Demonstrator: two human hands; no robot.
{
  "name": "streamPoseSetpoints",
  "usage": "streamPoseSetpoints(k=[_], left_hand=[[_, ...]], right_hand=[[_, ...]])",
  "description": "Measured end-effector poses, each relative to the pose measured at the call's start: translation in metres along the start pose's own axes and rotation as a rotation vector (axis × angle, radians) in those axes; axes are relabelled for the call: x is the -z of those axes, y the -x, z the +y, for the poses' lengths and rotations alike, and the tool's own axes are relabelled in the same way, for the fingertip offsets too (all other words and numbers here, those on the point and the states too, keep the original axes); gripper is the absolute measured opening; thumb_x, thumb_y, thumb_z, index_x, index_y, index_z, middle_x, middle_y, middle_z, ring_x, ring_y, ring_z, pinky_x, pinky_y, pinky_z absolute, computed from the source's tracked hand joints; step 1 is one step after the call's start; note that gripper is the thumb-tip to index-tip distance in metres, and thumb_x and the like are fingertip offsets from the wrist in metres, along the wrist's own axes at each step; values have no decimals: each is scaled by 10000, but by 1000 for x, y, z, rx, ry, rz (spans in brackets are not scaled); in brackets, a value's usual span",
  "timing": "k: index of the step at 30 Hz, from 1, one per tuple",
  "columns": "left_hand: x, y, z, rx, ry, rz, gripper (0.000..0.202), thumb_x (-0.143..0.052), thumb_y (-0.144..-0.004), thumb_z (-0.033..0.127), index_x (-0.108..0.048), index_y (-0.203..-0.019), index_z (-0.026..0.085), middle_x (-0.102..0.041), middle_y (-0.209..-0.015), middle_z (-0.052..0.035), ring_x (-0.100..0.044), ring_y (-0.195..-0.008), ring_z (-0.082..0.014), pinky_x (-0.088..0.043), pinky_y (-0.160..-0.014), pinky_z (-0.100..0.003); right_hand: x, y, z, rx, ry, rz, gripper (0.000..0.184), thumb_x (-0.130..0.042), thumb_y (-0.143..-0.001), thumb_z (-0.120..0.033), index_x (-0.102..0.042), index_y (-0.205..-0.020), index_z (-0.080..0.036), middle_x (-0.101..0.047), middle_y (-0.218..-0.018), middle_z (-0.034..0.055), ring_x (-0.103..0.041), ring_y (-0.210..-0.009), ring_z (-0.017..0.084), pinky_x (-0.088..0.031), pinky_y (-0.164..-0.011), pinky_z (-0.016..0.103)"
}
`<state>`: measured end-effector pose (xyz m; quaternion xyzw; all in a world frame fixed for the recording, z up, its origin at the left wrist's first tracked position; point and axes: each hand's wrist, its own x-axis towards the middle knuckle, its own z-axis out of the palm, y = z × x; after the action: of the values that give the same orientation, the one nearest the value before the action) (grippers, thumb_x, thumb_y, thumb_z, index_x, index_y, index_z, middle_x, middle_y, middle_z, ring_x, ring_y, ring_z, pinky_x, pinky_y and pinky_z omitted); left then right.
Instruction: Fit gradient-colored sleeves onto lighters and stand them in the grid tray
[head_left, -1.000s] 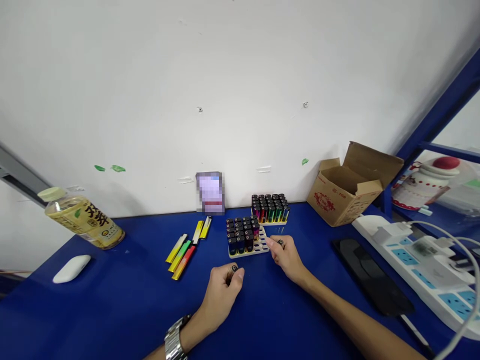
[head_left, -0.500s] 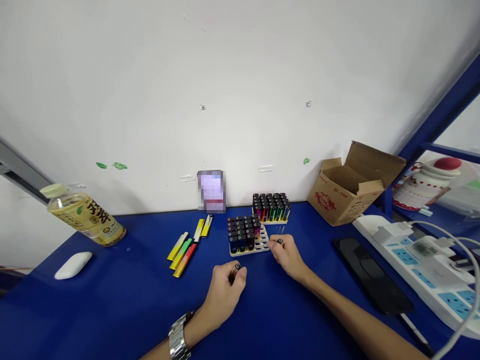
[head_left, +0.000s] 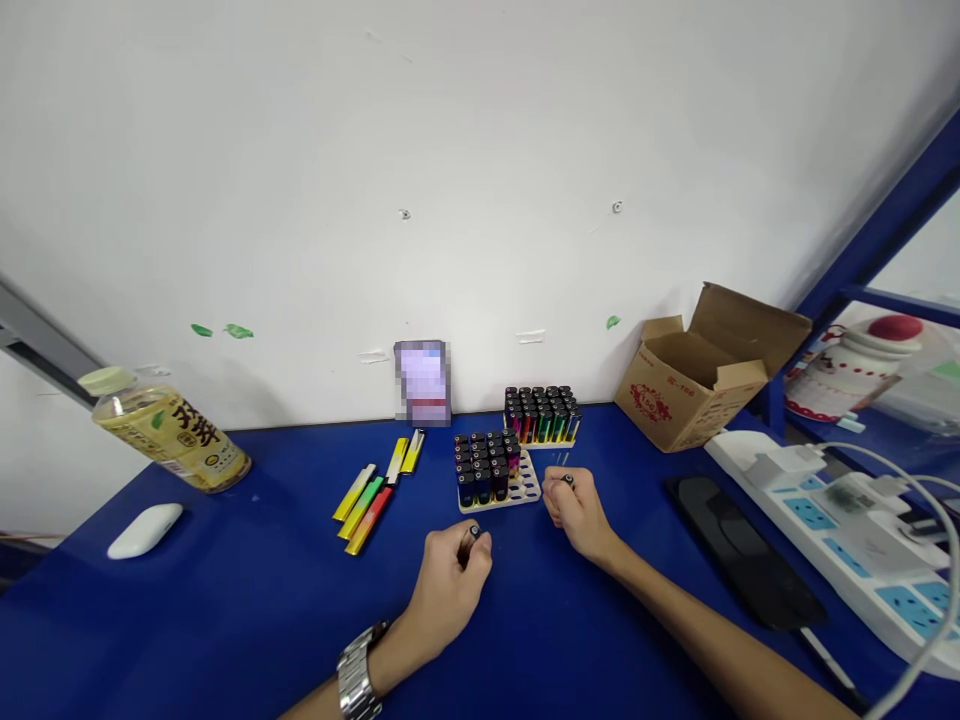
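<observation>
2 held pieces (head_left: 475, 532) show black, pale-ringed ends.

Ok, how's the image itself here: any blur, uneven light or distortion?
Head view: blocky pixelation covers the propped screen; the wall is softly lit, dimmer toward the upper right; wide-angle stretch seems to tilt the bottle near the left edge; left hand and right hand look fairly sharp, but the black-topped pieces they hold are too small to read.
</observation>
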<state>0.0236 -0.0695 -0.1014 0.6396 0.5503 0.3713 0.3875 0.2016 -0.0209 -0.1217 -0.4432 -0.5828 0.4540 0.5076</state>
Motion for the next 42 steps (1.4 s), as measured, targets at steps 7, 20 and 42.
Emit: streamPoseSetpoints(k=[7,20,42], left_hand=[[-3,1,-4,69,60,35,457,-451,-746,554,-272,-486,223,-264,-452,69,-252,-444,-73,-226,-445,-230],[-2,2,-2,5,23,17,443,-443,-793,501,-243,-513,223,-231,-485,70,-221,-474,-77,-222,-457,-231],[-4,2,-1,-30,-26,-9,429,-467,-795,448,-229,-525,215,-227,-473,78,-205,-472,-70,-203,-451,-222]], right_hand=[[0,2,5,-2,-24,-11,367,-482,-801,-358,-283,-521,-229,-236,-446,-82,-199,-407,63,-163,-399,222],[2,-4,1,190,6,138,311,-546,-837,-495,-619,-795,-196,-478,-731,11,-449,-697,158,-390,-628,274],[-1,-10,-8,384,554,95,284,-504,-902,-355,-705,-787,-190,-639,-653,42,-559,-603,172,-436,-595,288]])
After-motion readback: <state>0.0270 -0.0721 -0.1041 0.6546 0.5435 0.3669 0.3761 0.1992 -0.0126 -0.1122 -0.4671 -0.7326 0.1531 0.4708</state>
